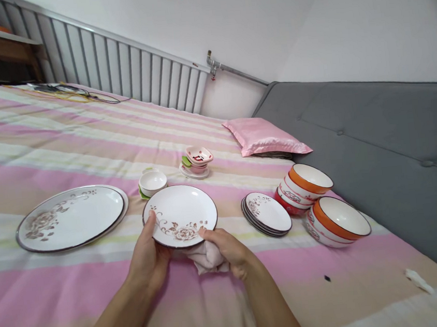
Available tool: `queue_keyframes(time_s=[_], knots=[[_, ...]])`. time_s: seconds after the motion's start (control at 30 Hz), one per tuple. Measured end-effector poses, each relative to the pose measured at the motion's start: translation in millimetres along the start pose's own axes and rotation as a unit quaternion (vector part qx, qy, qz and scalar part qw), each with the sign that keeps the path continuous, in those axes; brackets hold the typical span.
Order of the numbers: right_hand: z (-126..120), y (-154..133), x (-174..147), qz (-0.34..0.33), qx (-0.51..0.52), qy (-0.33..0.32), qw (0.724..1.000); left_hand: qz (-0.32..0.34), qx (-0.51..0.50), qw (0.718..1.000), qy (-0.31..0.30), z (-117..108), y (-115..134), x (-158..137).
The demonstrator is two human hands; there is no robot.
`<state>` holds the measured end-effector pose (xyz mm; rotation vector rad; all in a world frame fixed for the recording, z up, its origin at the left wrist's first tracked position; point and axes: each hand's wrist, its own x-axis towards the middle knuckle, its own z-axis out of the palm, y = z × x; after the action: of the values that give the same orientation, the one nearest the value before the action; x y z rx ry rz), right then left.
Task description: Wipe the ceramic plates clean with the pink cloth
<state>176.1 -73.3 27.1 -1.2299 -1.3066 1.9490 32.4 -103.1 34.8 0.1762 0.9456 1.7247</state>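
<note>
A white plate (pixel 184 208) with a dark rim and brown flowers is held up between my two hands, over the striped bed. My left hand (pixel 148 256) grips its left edge, thumb on top and fingers underneath. My right hand (pixel 229 248) pinches the near right edge with the thumb on the flower print. A pale pink cloth (pixel 208 258) hangs bunched under the plate, against my right hand's fingers. To the right lies a stack of matching smaller plates (pixel 268 213). On the left are large oval platters (pixel 79 217), one upon another.
Small white bowls (pixel 153 180) and a stack of little dishes (pixel 199 156) stand beyond the plate. Orange-rimmed bowls (pixel 339 221) sit at the right by the grey headboard (pixel 378 126). A pink pillow (pixel 264 135), cables (pixel 74 93) and a radiator (pixel 114 60) are farther back.
</note>
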Motion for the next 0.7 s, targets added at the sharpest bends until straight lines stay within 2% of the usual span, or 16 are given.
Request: queue_keyframes(time_s=[0.1,0.23,0.33,0.4,0.47,0.6,0.7], knots=[[-3,1,0,0.001,-0.012,-0.019,1.0,-0.002,0.006,1.0,0.011,0,0,0],[-18,-3,-8,0.004,-0.098,-0.107,0.989,-0.001,0.025,1.0,0.009,-1,0,-1],[-32,-10,-19,-0.031,-0.133,-0.178,0.974,0.009,0.029,0.999,0.019,-2,0,-1],[-38,-15,-26,-0.065,-0.125,-0.2,0.97,0.012,0.039,0.999,0.026,-2,-2,-2],[-39,-18,-30,-0.114,-0.087,-0.178,0.974,0.005,0.054,0.998,0.021,-3,-3,-3],[-31,-22,-29,-0.231,0.001,-0.047,0.972,-0.045,0.082,0.996,-0.012,-3,-7,-5],[-21,-24,-26,-0.311,-0.062,0.02,0.948,-0.112,0.11,0.987,-0.033,-4,-10,-6]])
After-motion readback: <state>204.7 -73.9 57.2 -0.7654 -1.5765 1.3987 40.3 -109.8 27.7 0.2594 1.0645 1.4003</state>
